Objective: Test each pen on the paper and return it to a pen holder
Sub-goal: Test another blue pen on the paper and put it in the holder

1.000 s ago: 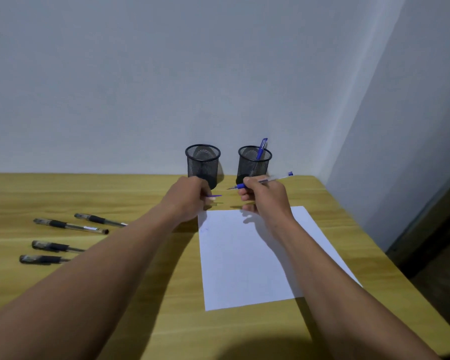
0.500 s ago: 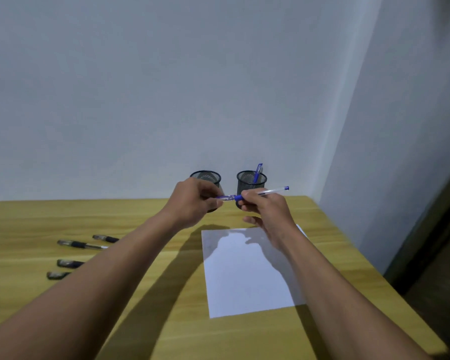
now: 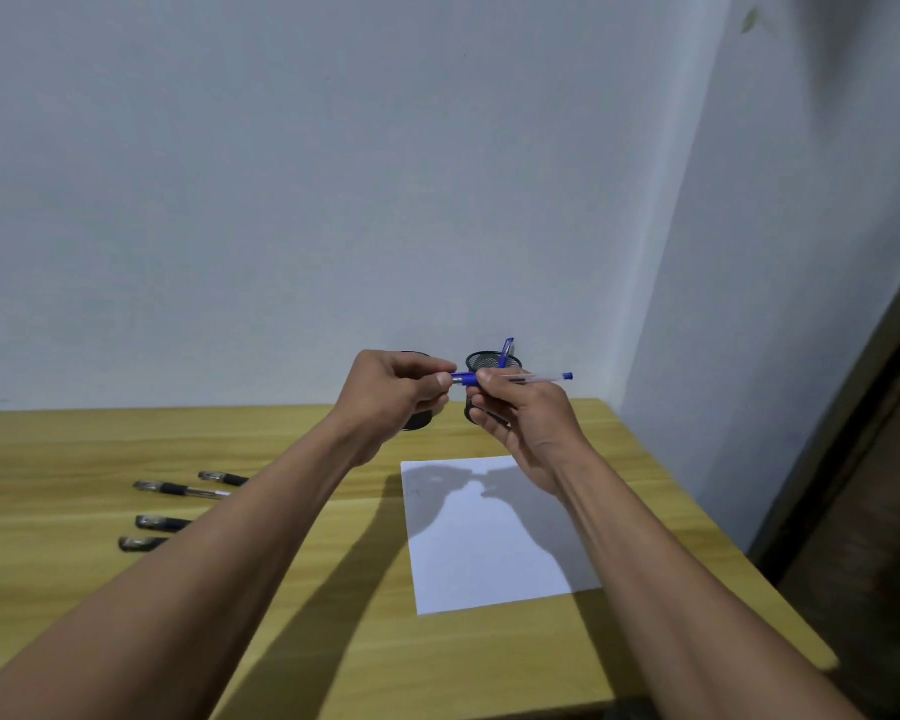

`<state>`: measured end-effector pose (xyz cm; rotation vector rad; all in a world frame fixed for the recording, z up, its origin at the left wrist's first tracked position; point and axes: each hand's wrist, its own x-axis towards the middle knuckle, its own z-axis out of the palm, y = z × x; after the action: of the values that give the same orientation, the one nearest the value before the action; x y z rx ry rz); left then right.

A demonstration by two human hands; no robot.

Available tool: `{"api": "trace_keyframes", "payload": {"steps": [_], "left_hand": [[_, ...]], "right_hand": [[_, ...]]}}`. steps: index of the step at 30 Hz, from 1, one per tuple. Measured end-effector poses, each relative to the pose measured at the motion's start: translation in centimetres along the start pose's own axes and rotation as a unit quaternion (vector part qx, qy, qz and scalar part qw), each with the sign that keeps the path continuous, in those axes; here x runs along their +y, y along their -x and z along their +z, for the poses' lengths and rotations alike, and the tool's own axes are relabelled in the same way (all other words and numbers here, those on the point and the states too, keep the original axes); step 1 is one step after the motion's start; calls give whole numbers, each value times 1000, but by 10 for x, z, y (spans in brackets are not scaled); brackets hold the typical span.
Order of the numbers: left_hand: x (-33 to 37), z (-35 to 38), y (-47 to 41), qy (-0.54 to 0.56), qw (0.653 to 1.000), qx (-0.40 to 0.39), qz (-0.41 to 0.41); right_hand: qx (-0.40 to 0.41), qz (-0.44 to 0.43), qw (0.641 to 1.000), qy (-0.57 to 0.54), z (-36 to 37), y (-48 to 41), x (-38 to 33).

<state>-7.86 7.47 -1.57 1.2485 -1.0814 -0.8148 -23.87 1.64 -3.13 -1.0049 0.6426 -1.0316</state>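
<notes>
A blue pen (image 3: pixel 533 377) lies level in the air above the table's far side. My right hand (image 3: pixel 520 418) grips its barrel. My left hand (image 3: pixel 393 389) pinches the blue cap (image 3: pixel 463 378) at the pen's left end, and cap and pen are together. A white paper (image 3: pixel 494 543) lies on the table under the hands' shadows. Behind the hands stand two black mesh pen holders. The right holder (image 3: pixel 492 362) has a blue pen (image 3: pixel 506 351) sticking out. The left holder (image 3: pixel 418 421) is mostly hidden by my left hand.
Several black pens (image 3: pixel 180 490) lie on the wooden table (image 3: pixel 100 449) at the left, partly hidden by my left forearm. White walls meet in a corner behind the holders. The table's right edge drops off beside the paper.
The hands rose from near the table and came together; the cap in my left hand met the pen tip. The camera tilted upward.
</notes>
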Motion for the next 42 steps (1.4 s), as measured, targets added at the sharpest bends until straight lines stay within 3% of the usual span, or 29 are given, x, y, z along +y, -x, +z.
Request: {"api": "trace_keyframes", "payload": {"steps": [4,6,8,12,15,17,20,23,28,42], "left_hand": [[4,1,-5,-34,999,-2,-7],[7,0,-13,-63,998,3,1],[9,-1,-21,-87,996,2,13],[8,11,-38,-132,991,-15,26],[5,31,-54,-116,992,-5,53],[-5,44,-64,-83,994,45,54],[-30,64,-75,-107,987,111,38],[-60,82,-79,-224,967,120,19],[-93,99,-94,-292,947,130,-14],[-133,111,-142,-213,967,139,12]], "right_hand": [[-6,9,1000,16,-9,-5,-4],[23,-28,999,18,-20,-13,-13],[37,-87,989,113,-33,-19,-24],[-26,-145,899,412,-51,-32,-37],[-62,-133,836,528,-61,-46,-43],[-52,-139,817,557,-67,-58,-47],[1,-160,829,536,-74,-78,-52],[57,-176,852,490,-80,-103,-55],[97,-183,880,428,-78,-136,-55],[90,-120,867,476,-76,-184,-25]]}}
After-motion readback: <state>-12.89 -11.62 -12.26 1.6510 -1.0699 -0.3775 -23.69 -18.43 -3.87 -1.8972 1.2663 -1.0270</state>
